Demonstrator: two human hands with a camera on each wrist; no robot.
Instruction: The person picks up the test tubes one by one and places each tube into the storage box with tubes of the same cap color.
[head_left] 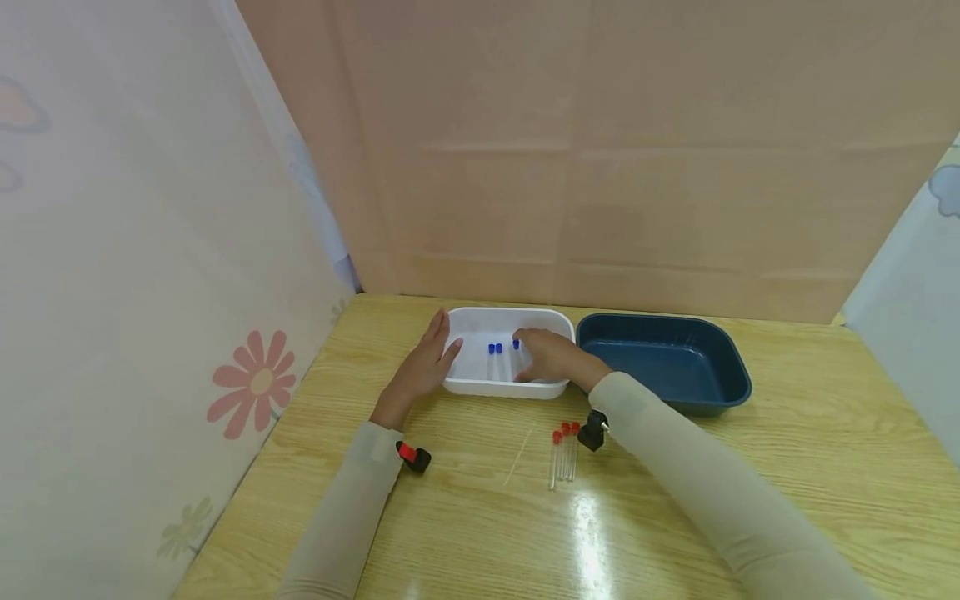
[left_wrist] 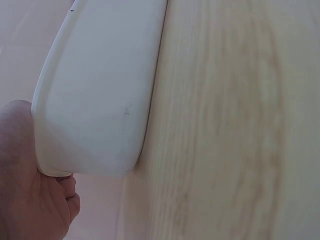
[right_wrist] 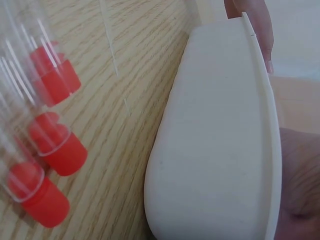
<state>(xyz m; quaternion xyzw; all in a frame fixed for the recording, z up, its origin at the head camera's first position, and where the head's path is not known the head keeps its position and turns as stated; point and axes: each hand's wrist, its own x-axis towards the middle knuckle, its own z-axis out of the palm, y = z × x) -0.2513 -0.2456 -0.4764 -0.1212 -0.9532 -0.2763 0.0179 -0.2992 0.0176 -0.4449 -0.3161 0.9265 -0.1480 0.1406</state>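
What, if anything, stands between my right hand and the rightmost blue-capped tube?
Nothing visible: the right hand is inside the white tray, its fingers right at that blue-capped tube. Whether they grip it is unclear.

The tray [head_left: 507, 389] is plain white with a faint grey smudge [left_wrist: 127, 106] on its side; the bin [head_left: 660, 360] is dark blue. Blue caps [head_left: 498, 348] top the clear tubes in the tray; red caps [head_left: 557, 437] top the clear vials [head_left: 563, 465] on the worktop [head_left: 465, 525], which is yellowish with streaky brown wood grain. Both sleeves [head_left: 345, 508] are plain beige. The wrist cameras [head_left: 592, 431] are black, the left one with a red patch [head_left: 407, 452]. The backdrop [head_left: 570, 150] is tan. The left sheet [head_left: 112, 242] is whitish, printed with a coral-pink flower [head_left: 235, 377] with a yellowish centre and a pale olive flower [head_left: 183, 529]; a blue-grey cloud [head_left: 947, 190] marks the right sheet [head_left: 911, 308].
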